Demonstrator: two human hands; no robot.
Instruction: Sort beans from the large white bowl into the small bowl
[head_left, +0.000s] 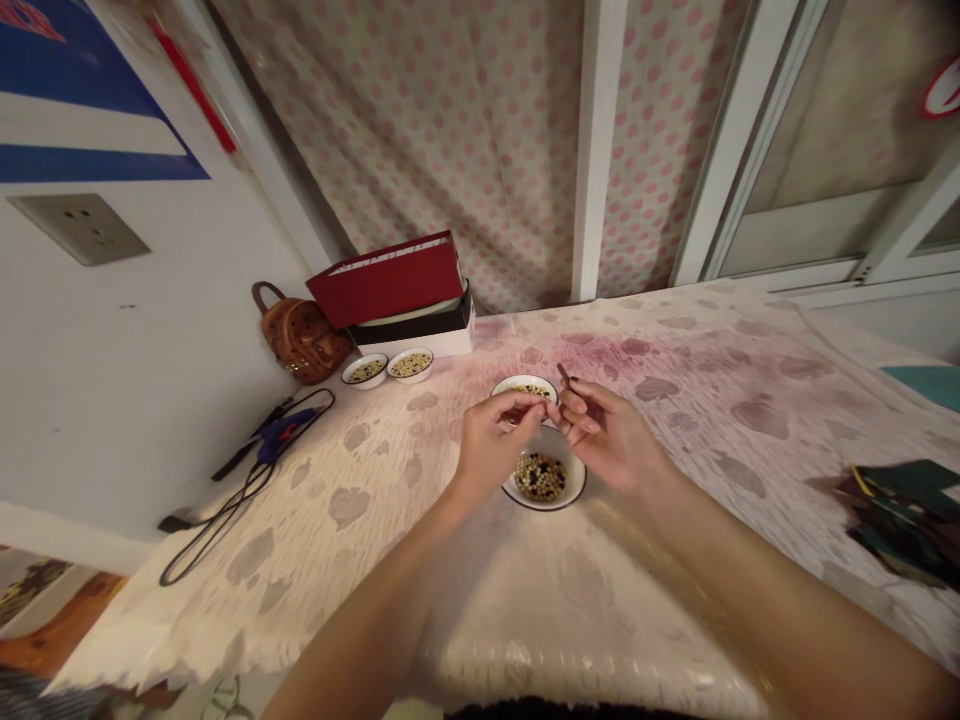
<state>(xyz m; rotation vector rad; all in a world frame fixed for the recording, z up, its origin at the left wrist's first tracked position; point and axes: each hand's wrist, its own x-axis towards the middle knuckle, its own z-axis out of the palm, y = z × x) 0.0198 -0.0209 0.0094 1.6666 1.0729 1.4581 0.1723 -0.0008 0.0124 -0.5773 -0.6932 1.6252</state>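
Observation:
A small white bowl [576,488] of mixed dark and pale beans sits on the table right under my hands. Behind it stands a second white bowl [517,383] holding a few beans. My left hand [491,445] hovers over the near bowl with thumb and fingertips pinched together; whatever is in the pinch is too small to name. My right hand [607,435] is beside it, fingers curled round a thin dark stick that pokes up past the fingertips.
The table wears a pale leaf-patterned cloth [675,350]. At back left are two more small bowls [365,370] [410,363] of beans, a red box [386,280] on a white box, and a brown bag [300,340]. A glue gun with cord [281,435] lies left; dark items [900,520] right.

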